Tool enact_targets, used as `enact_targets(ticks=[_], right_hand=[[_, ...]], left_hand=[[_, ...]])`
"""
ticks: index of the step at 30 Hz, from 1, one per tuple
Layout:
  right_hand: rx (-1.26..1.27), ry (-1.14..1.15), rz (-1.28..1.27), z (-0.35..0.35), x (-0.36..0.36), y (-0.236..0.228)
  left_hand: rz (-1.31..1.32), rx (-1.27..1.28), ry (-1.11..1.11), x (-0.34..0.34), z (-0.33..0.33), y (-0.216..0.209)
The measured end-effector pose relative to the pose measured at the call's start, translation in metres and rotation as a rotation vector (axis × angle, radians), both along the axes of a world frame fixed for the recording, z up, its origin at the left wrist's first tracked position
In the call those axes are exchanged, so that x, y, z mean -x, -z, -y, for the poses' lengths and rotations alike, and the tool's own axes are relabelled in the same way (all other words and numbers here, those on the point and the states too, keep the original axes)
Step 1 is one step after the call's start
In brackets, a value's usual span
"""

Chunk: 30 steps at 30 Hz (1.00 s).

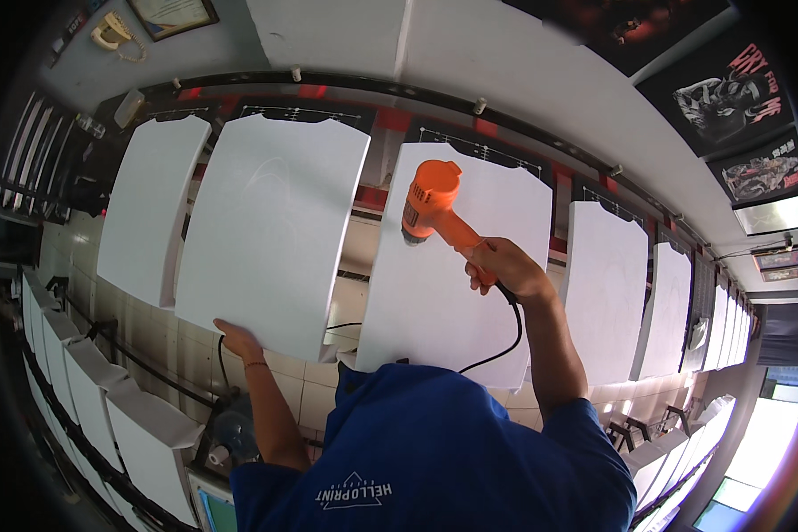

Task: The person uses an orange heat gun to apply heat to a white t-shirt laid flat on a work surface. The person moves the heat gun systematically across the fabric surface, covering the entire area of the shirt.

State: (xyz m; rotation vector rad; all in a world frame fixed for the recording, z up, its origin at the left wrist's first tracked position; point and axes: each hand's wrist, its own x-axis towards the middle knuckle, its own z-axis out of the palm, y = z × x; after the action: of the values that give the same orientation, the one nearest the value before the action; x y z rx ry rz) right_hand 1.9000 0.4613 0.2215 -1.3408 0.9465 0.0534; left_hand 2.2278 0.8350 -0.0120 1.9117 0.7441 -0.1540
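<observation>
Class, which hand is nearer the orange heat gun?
Right. The right hand grips the heat gun; the left hand is well left of it, at the near edge of a white panel.

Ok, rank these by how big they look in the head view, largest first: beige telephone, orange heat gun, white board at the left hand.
1. White board at the left hand
2. Orange heat gun
3. Beige telephone

No two look alike in size.

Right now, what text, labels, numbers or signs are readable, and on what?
I won't copy wording; locations only.
Blue shirt: white lettering, legible, upside down.
Black poster, upper right: red lettering, legible.
Poster below it: unreadable.
Framed certificate, upper left: too small to read.
Orange heat gun in right hand: label too small.
</observation>
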Motion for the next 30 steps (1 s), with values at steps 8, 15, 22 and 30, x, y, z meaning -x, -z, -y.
enact_targets(ticks=[8,15,22,30], right_hand=[[0.013,0.07,-0.063,0.011,0.037,-0.012],[0.126,0.205,-0.026,0.019,0.044,-0.009],[0.113,0.345,0.013,0.034,0.044,-0.001],[0.148,0.392,0.06,0.042,0.042,0.008]], left_hand=[[0.057,0.017,-0.037,0.0,-0.002,0.005],[0.025,0.003,-0.033,0.003,0.002,-0.008],[0.022,0.063,-0.023,0.008,0.006,-0.013],[0.009,0.036,0.024,-0.015,-0.011,-0.003]])
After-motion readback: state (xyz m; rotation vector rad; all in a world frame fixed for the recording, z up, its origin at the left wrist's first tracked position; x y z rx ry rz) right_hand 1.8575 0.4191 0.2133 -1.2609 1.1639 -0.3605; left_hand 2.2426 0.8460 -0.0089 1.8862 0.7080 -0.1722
